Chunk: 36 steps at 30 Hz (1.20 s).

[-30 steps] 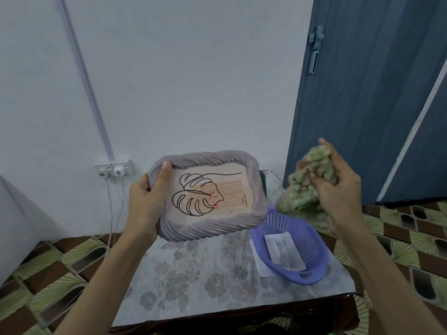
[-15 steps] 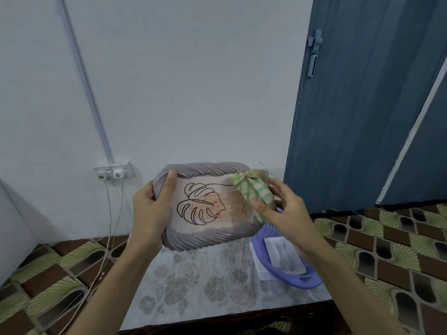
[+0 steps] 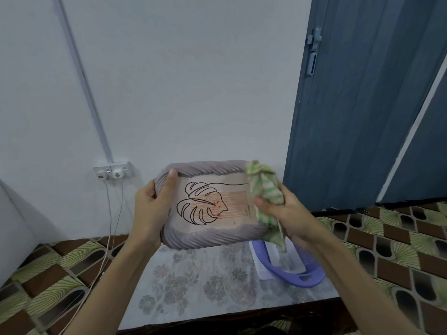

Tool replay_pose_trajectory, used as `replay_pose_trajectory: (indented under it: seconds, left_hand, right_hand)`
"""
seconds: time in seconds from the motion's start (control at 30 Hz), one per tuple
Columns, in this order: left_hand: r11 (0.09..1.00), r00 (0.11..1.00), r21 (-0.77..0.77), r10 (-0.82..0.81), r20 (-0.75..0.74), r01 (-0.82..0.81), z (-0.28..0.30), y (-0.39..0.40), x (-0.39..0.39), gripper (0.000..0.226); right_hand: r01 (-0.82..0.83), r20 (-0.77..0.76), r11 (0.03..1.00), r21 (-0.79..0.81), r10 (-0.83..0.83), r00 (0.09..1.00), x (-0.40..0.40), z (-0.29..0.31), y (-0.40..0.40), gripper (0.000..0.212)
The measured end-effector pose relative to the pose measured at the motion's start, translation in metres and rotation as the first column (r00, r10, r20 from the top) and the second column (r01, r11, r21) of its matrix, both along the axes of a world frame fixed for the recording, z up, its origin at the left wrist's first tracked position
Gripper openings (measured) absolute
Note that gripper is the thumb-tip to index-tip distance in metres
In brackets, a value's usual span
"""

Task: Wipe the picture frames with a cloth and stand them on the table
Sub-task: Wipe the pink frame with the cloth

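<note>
Table (image 3: pixel 217 301) with a flowered cover lies nearest, and a purple basket (image 3: pixel 307 279) stands on its right part. Above them the left hand (image 3: pixel 150 211) grips the left edge of the picture frame (image 3: pixel 210 235) and holds it in the air, while the right hand (image 3: pixel 287 213) clutches the green cloth (image 3: pixel 263 189) against the frame's right edge. One hand alone carries the frame, so I judge a hard wipe could twist it loose and drop it onto the basket.
</note>
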<state>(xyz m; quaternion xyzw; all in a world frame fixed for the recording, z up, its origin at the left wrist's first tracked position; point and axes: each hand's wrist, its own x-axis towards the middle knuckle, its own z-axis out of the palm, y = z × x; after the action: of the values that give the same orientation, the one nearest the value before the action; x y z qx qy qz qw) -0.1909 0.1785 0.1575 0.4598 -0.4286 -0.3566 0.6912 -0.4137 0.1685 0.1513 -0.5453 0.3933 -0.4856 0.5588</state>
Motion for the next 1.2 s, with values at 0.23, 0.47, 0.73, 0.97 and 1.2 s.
replay_pose_trajectory:
  seconds: [0.23,0.47,0.73,0.97,1.2]
  left_hand:
    - [0.999,0.999,-0.038,0.0,0.051,0.002,0.006,0.004,-0.001,0.021]
    - [1.0,1.0,-0.009,0.022,-0.006,-0.022,0.003,0.002,0.001,0.024]
    - [0.997,0.997,0.025,0.072,0.008,-0.072,-0.004,0.0,-0.005,0.026]
    - [0.996,0.992,0.016,0.082,0.093,-0.084,-0.004,0.008,-0.015,0.031]
    - [0.997,0.995,0.024,0.067,0.071,-0.069,-0.008,0.007,-0.013,0.024]
  right_hand:
    - [0.437,-0.192,0.82,-0.37,-0.528,0.827,0.004,-0.012,0.002,0.014]
    - [0.152,-0.263,0.942,-0.301,-0.235,0.936,0.0,-0.009,0.005,0.029]
    - [0.207,-0.179,0.948,-0.241,-0.253,0.951,0.008,-0.016,0.006,0.034]
    - [0.463,-0.065,0.876,-0.137,-0.475,0.878,0.014,-0.027,-0.001,0.017]
    - [0.494,-0.157,0.836,-0.237,-0.535,0.83,0.013,-0.028,-0.005,0.01]
